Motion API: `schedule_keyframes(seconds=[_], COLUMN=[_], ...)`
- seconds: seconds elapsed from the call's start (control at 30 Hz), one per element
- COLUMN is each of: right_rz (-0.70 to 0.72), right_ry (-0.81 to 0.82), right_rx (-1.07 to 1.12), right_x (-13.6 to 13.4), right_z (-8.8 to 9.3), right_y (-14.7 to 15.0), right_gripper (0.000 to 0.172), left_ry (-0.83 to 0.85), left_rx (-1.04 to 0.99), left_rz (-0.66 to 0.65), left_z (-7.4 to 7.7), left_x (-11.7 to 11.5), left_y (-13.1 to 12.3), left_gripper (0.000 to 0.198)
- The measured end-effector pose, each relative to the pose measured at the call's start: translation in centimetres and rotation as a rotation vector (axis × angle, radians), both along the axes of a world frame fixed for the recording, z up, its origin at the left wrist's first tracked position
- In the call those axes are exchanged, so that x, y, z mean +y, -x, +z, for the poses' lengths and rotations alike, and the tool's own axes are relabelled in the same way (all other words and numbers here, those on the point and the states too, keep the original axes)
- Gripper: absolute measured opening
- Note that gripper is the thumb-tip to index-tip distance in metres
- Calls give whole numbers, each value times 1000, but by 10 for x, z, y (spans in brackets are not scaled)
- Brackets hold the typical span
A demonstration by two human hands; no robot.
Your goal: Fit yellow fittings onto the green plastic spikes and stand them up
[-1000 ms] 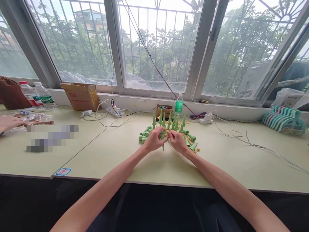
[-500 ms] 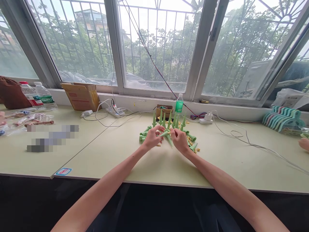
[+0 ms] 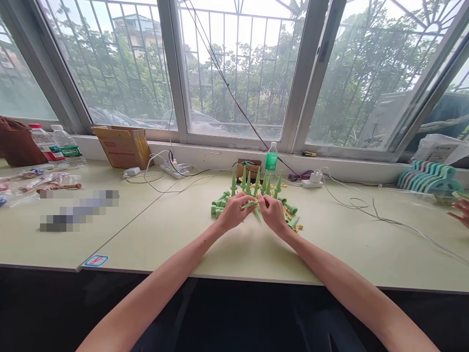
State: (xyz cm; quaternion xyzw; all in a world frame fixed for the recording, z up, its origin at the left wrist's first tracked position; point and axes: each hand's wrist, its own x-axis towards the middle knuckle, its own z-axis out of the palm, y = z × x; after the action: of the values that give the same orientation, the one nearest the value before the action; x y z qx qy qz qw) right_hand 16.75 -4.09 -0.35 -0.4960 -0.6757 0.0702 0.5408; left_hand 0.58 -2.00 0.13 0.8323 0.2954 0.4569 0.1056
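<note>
My left hand (image 3: 234, 212) is closed on a green pointed plastic cone (image 3: 248, 205), held low over the table with its tip toward the left. Close beside it, my right hand (image 3: 273, 213) pinches a small yellow piece (image 3: 256, 199) at the cone's right end; the fingers partly hide it. Just beyond my hands several green cones (image 3: 278, 186) stand upright in a cluster. Loose green pieces (image 3: 219, 211) lie left of my left hand, and more green pieces (image 3: 291, 208) with small yellow pieces (image 3: 300, 227) lie around my right hand.
Behind the cones are a small brown box (image 3: 249, 168) and a green-labelled bottle (image 3: 271, 157). Cables and a power strip (image 3: 175, 169) run along the window side. Teal hangers (image 3: 430, 178) stand at right, near another person's hand (image 3: 459, 212). A cardboard box (image 3: 122, 146) stands left.
My left fingers have closed further around the cone, which has moved slightly; my right hand barely shifts. At the far right, the other person's hand has come further into view with a green item.
</note>
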Motion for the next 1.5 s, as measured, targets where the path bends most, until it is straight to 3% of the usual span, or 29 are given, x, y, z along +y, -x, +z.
schedule_keyframes(seconds=[0.17,0.47,0.83,1.27,1.5], right_rz=[-5,-21,50,53,54], right_ry=[-10,-47,-68,-80,-65], right_rx=[-11,-46,-89,-133,-117], right_x=[0,-1,-6,-7,-6], right_z=[0,-1,0,0,0], right_y=[0,1,0,-1,0], right_gripper=[44,44,43,44,45], left_ry=[-67,-257,-394,-397,-384], left_rx=[18,199,279,316,311], left_rz=[-17,73,21,-45,-11], left_z=[-2,0,4,3,2], left_x=[0,-5,-8,-6,-7], left_y=[1,4,5,8,6], left_gripper=[20,19,22,23,22])
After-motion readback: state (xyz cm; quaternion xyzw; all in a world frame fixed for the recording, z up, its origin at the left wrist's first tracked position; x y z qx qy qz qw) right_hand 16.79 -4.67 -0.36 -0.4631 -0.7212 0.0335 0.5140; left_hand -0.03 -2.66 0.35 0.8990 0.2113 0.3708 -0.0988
